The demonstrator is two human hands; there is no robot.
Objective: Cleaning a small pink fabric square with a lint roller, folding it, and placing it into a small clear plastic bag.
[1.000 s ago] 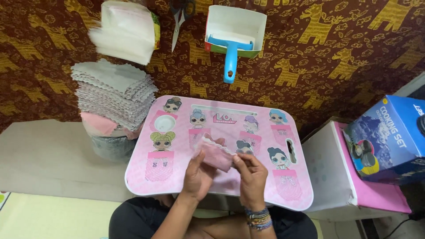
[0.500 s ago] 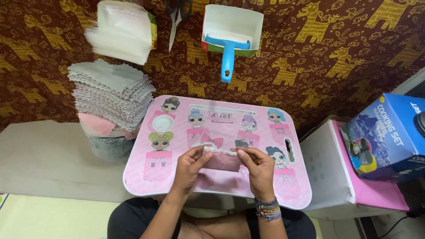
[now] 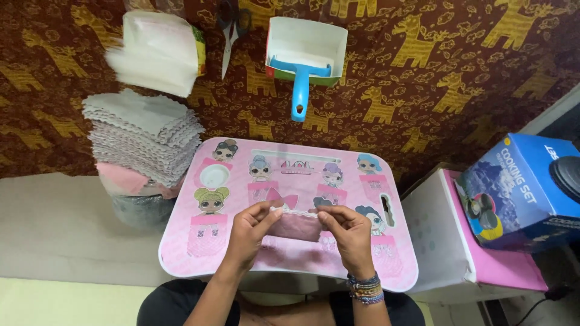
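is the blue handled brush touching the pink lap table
Apart. The head view shows the blue-handled brush lying in its white box on the patterned cloth, with a plain strip of that cloth between the handle's tip and the pink lap table's far edge.

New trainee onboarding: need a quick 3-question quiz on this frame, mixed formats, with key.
1. True or false: both hands pinch the pink cloth.
2. The stack of grey cloths lies on which side of the pink lap table? A person's left B person's right C on it
3. Fill in: the blue-handled tool rests in a white ____.

Key: 1 true: left hand, right hand. 2 A. 3 box.
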